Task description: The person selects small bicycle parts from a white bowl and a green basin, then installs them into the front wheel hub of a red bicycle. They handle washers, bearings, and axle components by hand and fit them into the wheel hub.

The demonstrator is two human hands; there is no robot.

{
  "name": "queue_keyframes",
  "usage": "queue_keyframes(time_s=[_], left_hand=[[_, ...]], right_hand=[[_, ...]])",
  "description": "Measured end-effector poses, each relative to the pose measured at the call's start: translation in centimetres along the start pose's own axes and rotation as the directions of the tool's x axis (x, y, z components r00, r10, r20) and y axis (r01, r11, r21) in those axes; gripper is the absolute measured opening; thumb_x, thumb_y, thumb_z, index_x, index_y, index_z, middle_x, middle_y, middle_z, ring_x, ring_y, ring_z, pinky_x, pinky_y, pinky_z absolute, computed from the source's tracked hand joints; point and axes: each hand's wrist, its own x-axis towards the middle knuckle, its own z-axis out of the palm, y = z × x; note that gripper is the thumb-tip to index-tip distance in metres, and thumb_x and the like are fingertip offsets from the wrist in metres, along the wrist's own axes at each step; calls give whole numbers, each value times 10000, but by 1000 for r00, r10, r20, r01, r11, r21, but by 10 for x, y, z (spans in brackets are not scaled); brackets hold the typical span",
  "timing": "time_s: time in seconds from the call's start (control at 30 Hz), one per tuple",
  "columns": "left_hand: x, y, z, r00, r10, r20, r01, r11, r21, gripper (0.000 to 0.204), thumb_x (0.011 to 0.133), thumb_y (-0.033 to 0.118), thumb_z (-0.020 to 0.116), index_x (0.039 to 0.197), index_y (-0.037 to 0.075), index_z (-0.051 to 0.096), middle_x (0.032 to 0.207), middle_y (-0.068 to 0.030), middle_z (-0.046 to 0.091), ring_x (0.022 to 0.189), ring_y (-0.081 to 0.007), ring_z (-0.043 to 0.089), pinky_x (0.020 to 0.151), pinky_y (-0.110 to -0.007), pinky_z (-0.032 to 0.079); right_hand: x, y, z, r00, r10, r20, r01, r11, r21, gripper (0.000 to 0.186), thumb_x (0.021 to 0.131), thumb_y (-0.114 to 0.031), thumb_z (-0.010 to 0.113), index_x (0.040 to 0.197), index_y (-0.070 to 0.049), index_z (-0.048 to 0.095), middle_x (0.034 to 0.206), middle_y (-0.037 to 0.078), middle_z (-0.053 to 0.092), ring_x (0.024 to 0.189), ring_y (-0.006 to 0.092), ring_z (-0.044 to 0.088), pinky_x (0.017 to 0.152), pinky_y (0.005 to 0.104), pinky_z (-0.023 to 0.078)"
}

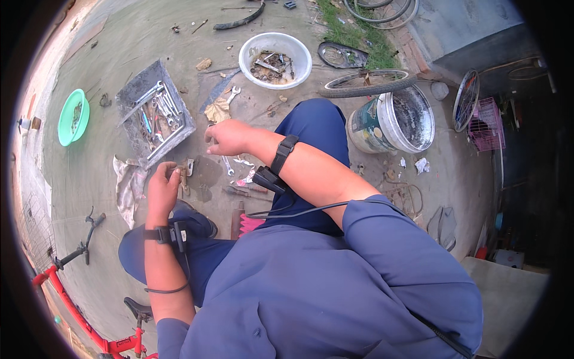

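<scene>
My right hand (pixel 228 137) reaches over the ground near the tool tray, its fingers bent together; whatever is in them is too small to make out. Below the tray, my left hand (pixel 162 186) has its fingers curled in, and what they grip is hidden. Close to that hand lie a small metal piece (pixel 190 167) and a stained rag (pixel 128 190). The grey tray (pixel 133 91) holds several wrenches and other metal tools. An open-end wrench (pixel 234 94) lies beyond my right hand by a dry leaf (pixel 217 111), and another wrench (pixel 228 166) lies just under my right wrist.
A white basin (pixel 245 60) with metal parts stands ahead, a green basin (pixel 65 119) at far left. To the right are a bicycle wheel (pixel 366 90), a bucket (pixel 373 125) and a pink cage (pixel 485 124). A red bicycle frame (pixel 75 311) lies lower left.
</scene>
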Motion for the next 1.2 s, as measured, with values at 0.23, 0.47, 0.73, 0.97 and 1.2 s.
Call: queue_keyframes(time_s=[0.23,0.47,0.73,0.97,1.2], left_hand=[[-18,6,-17,986,85,-145,-84,996,15,269,928,190,620,1130,15,644,905,-160,720,801,-263,698,742,-365,528],[-24,24,-28,967,50,-249,-80,991,-110,231,940,149,628,1128,14,642,908,-141,715,811,-231,702,748,-340,536],[-19,27,-29,984,-70,-162,34,977,-213,218,937,66,631,1147,5,618,973,-131,695,850,-218,712,752,-309,551],[8,11,-25,985,-171,-4,162,938,-308,227,931,51,634,1147,-14,608,989,-135,671,868,-222,708,771,-303,549],[30,-11,-24,932,-354,76,354,848,-395,245,930,66,644,1158,-16,611,1005,-138,670,874,-219,705,777,-306,554]], right_hand=[[-4,-15,46,997,-36,71,24,987,160,440,856,-375,705,1170,-68,674,1031,158,731,974,321,693,856,403,538],[27,20,90,955,262,140,-277,955,103,506,844,-347,721,1268,-82,641,1110,194,703,1038,324,671,913,398,520],[111,60,146,901,400,171,-405,914,-2,717,811,-403,751,1438,-159,504,1385,284,444,1270,403,499,1060,412,440],[170,122,173,835,534,132,-517,844,-146,719,777,-451,760,1424,-224,545,1521,314,307,1431,423,314,1145,442,342],[217,165,185,812,543,214,-469,825,-315,697,785,-506,721,1418,-258,565,1551,336,249,1467,410,251,1185,421,264]])
